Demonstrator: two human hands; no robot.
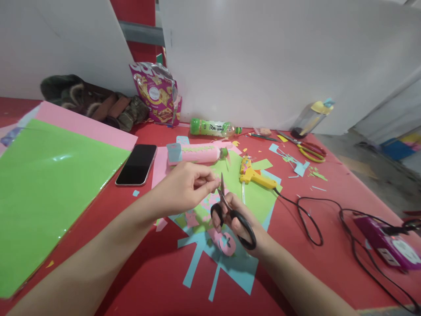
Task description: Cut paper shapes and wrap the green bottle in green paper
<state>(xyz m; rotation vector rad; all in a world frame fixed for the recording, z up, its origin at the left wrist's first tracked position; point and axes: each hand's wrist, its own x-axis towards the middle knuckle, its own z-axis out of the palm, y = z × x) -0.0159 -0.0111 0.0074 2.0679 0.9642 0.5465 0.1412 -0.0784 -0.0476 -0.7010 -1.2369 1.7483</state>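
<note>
Black-handled scissors (226,205) are in my right hand (245,219), fingers through the loops and blades parted, tips pointing away from me. My left hand (189,186) pinches a tiny pink paper piece (218,182) right at the blades. Just beyond lies a bottle wrapped in pink paper (199,153), with a blue band at one end and a green cap at the other. Under my hands are pink scraps, a pink round piece with a blue centre (226,244), and blue paper strips (194,265) on green and blue sheets.
A yellow glue gun (256,177) lies right of my hands, its black cord running to a purple power box (384,243). A phone (137,165) and green sheets (62,171) lie left. Behind are a drink bottle (213,127), a snack bag (157,94) and yellow-red scissors (309,150).
</note>
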